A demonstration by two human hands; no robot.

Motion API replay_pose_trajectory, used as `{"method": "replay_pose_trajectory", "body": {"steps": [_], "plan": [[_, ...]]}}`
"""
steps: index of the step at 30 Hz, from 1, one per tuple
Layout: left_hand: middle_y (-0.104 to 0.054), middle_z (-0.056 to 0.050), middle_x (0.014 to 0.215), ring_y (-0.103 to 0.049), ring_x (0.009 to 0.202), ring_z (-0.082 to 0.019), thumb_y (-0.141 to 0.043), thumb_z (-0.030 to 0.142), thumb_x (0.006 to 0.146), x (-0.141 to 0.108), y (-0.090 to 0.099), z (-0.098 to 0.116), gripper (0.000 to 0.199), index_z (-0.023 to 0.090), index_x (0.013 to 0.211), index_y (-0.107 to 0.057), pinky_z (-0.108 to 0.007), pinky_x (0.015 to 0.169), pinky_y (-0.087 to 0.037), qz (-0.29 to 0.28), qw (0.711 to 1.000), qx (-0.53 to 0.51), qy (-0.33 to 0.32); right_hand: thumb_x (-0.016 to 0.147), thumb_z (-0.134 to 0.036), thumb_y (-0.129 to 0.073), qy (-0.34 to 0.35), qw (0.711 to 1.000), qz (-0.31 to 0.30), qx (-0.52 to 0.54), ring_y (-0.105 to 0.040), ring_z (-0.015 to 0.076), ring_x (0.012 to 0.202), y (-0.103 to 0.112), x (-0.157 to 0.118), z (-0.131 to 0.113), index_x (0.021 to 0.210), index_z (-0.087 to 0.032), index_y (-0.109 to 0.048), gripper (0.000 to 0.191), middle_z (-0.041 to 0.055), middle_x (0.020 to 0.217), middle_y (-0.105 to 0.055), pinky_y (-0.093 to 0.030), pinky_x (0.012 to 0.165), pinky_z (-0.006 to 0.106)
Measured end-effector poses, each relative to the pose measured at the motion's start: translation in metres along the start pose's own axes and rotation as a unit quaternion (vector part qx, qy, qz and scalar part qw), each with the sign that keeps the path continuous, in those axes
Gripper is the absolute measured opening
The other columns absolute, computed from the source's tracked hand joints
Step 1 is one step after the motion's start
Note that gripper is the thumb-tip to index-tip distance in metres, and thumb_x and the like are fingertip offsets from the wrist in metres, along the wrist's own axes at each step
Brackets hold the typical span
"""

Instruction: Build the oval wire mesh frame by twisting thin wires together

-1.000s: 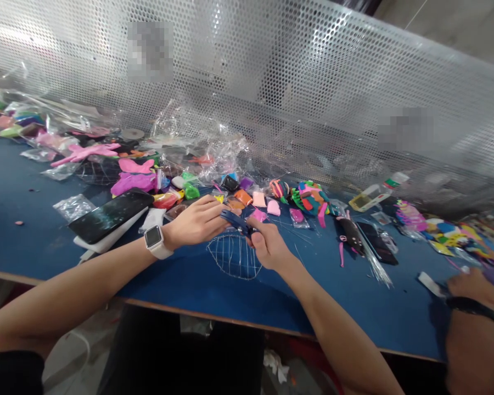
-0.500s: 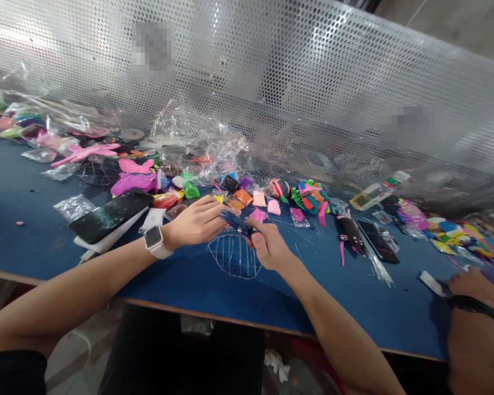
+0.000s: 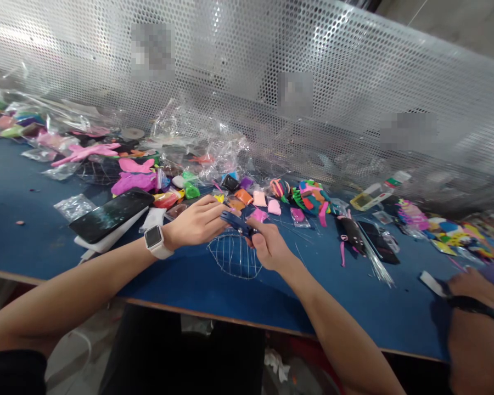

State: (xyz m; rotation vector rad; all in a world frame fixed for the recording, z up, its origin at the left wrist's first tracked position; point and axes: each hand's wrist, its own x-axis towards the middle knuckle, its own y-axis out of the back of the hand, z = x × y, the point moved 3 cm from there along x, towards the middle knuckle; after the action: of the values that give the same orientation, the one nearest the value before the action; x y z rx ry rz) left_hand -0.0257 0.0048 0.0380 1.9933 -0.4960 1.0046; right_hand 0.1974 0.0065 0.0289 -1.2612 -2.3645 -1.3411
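Note:
A leaf-shaped wire frame (image 3: 235,257) hangs below my hands over the blue table. My right hand (image 3: 269,245) is closed around a dark blue hand tool (image 3: 235,222), which looks like pliers and points toward my left hand. My left hand (image 3: 197,220) is closed near the tool's end at the frame's upper edge; whatever its fingers pinch is too small to make out. Small packs of coloured clay, among them an orange one (image 3: 243,196) and a pink one (image 3: 274,207), lie just beyond.
A black phone (image 3: 111,215) lies at left, another (image 3: 379,242) at right beside loose wires (image 3: 377,264). Clear plastic wrapping (image 3: 201,137) lies along the perforated metal screen (image 3: 247,60). Another person's hand (image 3: 475,286) rests at far right.
The blue tool has tilted very slightly between my hands. Otherwise my hands and the wire frame are almost where they were.

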Motion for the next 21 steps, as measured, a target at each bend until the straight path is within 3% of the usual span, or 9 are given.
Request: {"method": "replay_pose_trajectory", "body": {"steps": [7, 21], "plan": [[-0.080, -0.007, 0.101, -0.072, 0.084, -0.019, -0.052, 0.016, 0.113, -0.0031, -0.0014, 0.0002, 0.012, 0.019, 0.110, -0.063, -0.038, 0.083, -0.060, -0.012, 1.000, -0.005, 0.005, 0.117, -0.071, -0.032, 0.007, 1.000, 0.004, -0.003, -0.054, 0.0135, 0.056, 0.0009, 0.0006, -0.0006, 0.087, -0.024, -0.055, 0.060, -0.0008, 0.071, -0.063, -0.039, 0.059, 0.031], [-0.080, -0.008, 0.102, -0.072, 0.086, -0.020, -0.051, 0.017, 0.114, -0.0031, -0.0013, 0.0004, 0.012, 0.018, 0.113, -0.063, -0.038, 0.084, -0.060, -0.014, 1.000, -0.005, 0.008, 0.116, -0.075, -0.030, -0.004, 1.000, -0.001, -0.007, -0.056, 0.0148, 0.058, 0.0008, 0.0013, -0.0016, 0.094, -0.023, -0.063, 0.065, -0.0001, 0.071, -0.065, -0.040, 0.059, 0.031]]}}
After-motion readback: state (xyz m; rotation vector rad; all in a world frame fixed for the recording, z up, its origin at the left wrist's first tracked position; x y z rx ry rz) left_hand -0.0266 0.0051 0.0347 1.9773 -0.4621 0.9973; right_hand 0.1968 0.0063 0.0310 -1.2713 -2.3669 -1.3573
